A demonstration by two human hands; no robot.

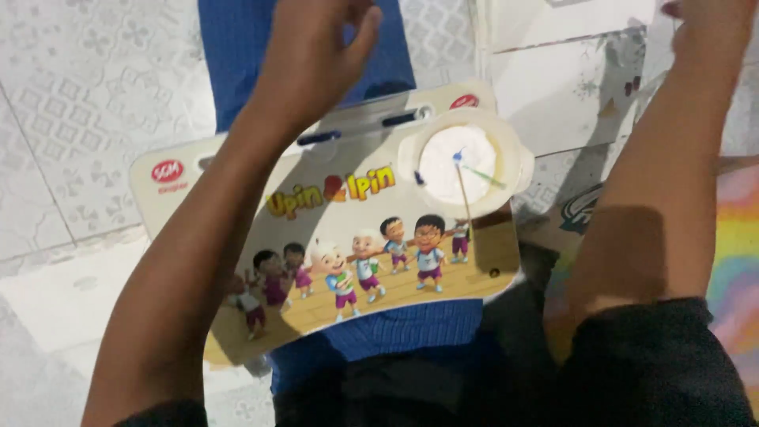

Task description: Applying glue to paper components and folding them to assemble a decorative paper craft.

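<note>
At the centre of the head view, a small lap tray (pixel 316 237) with a cartoon print of children lies tilted across a blue cloth (pixel 237 47), its right end higher in the frame than its left. A round white bowl (pixel 462 154) sits in the recess at the tray's upper right corner, and a thin stick (pixel 462 190) with a blue tip leans in the bowl, its lower end reaching past the rim onto the printed surface. A dark blue pen (pixel 364 126) lies in the groove along the tray's far edge, just left of the bowl. The left hand (pixel 312 55) is raised above the far edge of the tray, near the pen; its fingers (pixel 360 32) are loosely curled with nothing visible between them, and the forearm crosses over the left part of the tray. The right hand (pixel 708 32) is at the upper right corner of the frame, well apart from the tray and largely cut off by the edge; whether its fingers are released or clenched cannot be told. A patterned white tile floor (pixel 87 119) surrounds the cloth, and a rainbow-coloured mat (pixel 739 261) lies at the right edge.
</note>
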